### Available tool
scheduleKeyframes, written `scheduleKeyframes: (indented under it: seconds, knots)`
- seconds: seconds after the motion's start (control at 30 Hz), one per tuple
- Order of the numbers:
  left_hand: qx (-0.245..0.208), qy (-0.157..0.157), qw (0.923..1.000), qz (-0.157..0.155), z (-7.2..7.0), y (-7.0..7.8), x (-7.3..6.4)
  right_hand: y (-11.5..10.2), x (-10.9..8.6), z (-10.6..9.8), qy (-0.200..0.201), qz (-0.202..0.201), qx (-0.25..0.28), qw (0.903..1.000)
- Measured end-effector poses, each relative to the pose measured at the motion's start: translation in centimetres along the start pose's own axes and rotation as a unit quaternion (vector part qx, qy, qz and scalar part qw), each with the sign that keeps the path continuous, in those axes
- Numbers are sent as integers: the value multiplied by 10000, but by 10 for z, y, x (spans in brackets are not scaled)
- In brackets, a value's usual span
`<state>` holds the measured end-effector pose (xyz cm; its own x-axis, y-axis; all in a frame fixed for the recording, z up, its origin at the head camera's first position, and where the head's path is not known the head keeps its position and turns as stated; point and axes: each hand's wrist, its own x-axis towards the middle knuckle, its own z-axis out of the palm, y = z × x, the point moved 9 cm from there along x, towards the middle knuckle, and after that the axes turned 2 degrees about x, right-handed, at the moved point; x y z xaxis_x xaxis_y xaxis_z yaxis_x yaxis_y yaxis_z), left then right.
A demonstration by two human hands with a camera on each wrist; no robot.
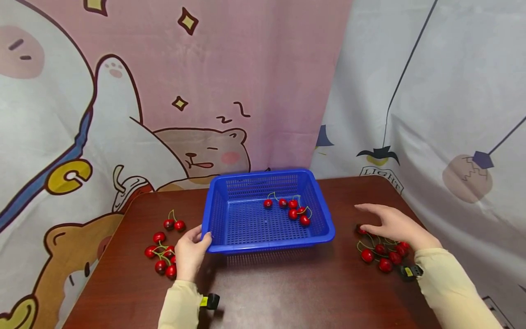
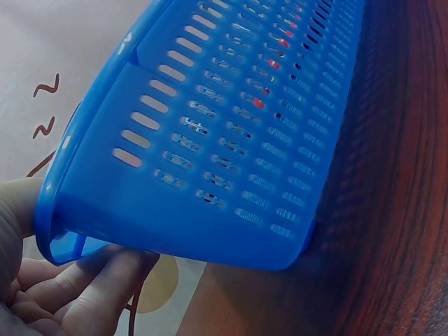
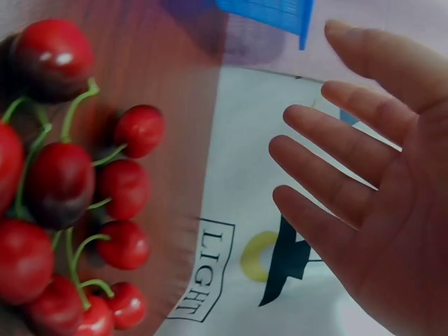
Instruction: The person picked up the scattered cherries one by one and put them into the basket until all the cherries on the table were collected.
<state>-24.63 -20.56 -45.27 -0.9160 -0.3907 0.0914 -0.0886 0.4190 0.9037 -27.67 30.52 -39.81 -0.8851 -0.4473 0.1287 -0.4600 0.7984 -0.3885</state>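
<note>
A blue perforated plastic basket (image 1: 267,244) stands at the back middle of the table, with several red cherries (image 1: 293,214) in its right half. My left hand (image 1: 191,251) grips the basket's near left corner; in the left wrist view the thumb lies on one side of the rim (image 2: 52,189) and the fingers curl beneath it. Over a cluster of cherries (image 1: 385,265) on the right side of the table, my right hand (image 1: 396,225) hovers with fingers extended. The right wrist view shows the palm and spread fingers holding nothing, beside the stemmed cherries (image 3: 59,182).
Another group of cherries (image 1: 160,266) lies on the left of the brown wooden table (image 1: 279,288), close to my left hand. A joined pair of cherries (image 1: 169,224) sits farther back. A cartoon-printed curtain (image 1: 267,82) hangs right behind the table's back edge.
</note>
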Motion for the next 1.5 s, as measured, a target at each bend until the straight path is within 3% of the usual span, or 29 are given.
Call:
scheduleKeyframes:
  seconds: [0.17,0.47,1.03,1.5]
  knots:
    - [-32,9,10000,45,0,1,0,2,-3,12,-122,-174,-85,9997]
    - [20,-4,10000,39,0,1,0,8,-1,41,-625,-49,-450,9970]
    - [11,-18,10000,32,0,0,0,10,9,71,-504,-137,-1745,9833]
    - [-1,-18,10000,60,0,0,0,18,11,79,-463,184,-1974,9791]
